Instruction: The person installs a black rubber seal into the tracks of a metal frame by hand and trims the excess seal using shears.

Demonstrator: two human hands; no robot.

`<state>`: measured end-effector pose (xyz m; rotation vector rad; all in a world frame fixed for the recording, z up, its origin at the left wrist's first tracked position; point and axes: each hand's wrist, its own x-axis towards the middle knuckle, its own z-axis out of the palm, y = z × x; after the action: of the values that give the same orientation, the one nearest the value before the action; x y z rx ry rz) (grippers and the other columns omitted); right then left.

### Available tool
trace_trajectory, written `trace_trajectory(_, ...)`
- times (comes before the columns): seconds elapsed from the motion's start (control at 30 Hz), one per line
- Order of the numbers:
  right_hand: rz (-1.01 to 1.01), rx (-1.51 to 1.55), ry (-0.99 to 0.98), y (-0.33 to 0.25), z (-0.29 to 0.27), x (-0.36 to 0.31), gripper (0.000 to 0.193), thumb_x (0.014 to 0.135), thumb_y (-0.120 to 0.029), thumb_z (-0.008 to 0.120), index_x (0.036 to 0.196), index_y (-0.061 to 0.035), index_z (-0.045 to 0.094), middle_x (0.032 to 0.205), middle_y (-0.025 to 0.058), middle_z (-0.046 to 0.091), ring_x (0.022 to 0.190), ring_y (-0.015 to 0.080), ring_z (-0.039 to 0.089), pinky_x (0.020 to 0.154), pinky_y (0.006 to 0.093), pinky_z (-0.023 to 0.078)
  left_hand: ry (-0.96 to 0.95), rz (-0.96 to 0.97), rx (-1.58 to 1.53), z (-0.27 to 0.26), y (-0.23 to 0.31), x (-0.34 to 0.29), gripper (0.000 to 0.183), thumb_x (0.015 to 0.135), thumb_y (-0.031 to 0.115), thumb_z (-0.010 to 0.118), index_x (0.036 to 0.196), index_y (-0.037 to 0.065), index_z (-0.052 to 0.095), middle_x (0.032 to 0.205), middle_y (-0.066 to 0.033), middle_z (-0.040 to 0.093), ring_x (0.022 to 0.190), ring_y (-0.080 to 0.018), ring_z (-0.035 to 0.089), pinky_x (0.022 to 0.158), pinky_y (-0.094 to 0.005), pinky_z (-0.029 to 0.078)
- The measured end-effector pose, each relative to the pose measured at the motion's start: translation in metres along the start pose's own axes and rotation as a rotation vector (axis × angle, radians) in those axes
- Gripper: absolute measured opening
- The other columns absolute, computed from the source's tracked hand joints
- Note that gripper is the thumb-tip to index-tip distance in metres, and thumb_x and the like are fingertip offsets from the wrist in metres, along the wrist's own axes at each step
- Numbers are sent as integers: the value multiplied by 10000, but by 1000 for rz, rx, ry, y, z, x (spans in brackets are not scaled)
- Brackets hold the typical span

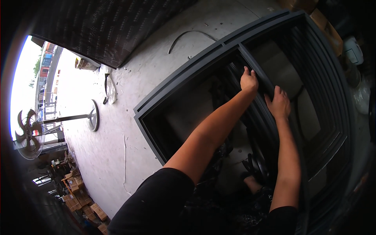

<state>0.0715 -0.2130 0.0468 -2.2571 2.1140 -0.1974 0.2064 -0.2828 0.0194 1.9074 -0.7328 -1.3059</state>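
Note:
A large dark grey window frame [186,68] stands tilted in front of me, with a crossbar [256,66] dividing it. My left hand [249,81] is closed on the left side of this bar. A little lower, my right hand [279,103] holds the bar's right side, its thumb and fingers apart over the edge. Parts of the fingers of both hands are hidden behind the bar. Through the openings, dark bars and one of my feet [251,183] show dimly.
More dark frames stack behind at the right. On the pale concrete floor [117,145] are a standing fan [29,135], a curved strip [188,33] and crumpled plastic [111,90]. Cardboard boxes [74,199] pile at the lower left. A large black wrapped panel [105,29] stands at the back.

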Motion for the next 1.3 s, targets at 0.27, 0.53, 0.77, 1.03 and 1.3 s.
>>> trace_trajectory(0.27,-3,-15,19,0,-1,0,412,839,-375,688,999,-52,489,937,152,630,937,318,611,753,408,525,51,161,251,6,-7,12,488,991,258,425,1430,51,382,1017,-207,671,950,-373,642,820,-446,507)
trace_trajectory(0.53,4,-24,3,0,0,2,413,854,-386,666,1020,-49,494,953,157,632,948,324,605,778,409,515,79,114,132,12,-3,3,582,986,238,427,1515,144,203,941,-223,664,867,-375,653,768,-461,519)
trace_trajectory(0.77,-17,-18,51,2,7,1,439,862,-406,651,1072,-46,514,957,161,636,934,325,610,773,404,516,19,159,150,3,0,8,612,999,245,389,1535,187,99,898,-192,675,825,-360,662,745,-453,523)
trace_trajectory(1.03,-35,-77,65,2,9,1,449,856,-407,661,1091,-52,518,948,149,639,920,310,619,739,398,526,-72,7,96,-6,15,7,580,1016,278,364,1535,226,112,1070,-194,663,936,-360,655,825,-428,512)
trace_trajectory(1.3,-57,-61,99,5,10,0,449,835,-373,684,1101,-49,525,945,147,635,925,320,612,739,409,523,39,-51,-28,-4,18,-2,564,996,332,454,1489,154,246,1112,-228,647,1054,-393,618,894,-442,490)
